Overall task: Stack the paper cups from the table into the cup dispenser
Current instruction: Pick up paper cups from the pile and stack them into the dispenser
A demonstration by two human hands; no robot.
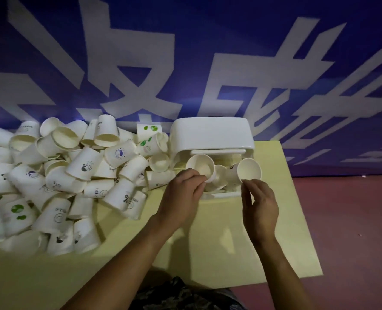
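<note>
A white cup dispenser (210, 135) stands on the yellow table (219, 242), its lower front open toward me. My left hand (181, 193) holds a white paper cup (201, 167) at the left of that opening, mouth facing me. At the right of the opening, a second paper cup (249, 171) has its mouth toward me too, and my right hand (260, 203) touches its lower rim with thumb and fingertips. More cups (219, 175) lie inside between the two. A big pile of loose paper cups (62, 175) covers the table's left side.
A blue wall (208, 52) with large white characters rises right behind the table. The table's right edge ends near a pinkish floor (353, 231). Bare yellow tabletop lies in front of the dispenser, under my forearms.
</note>
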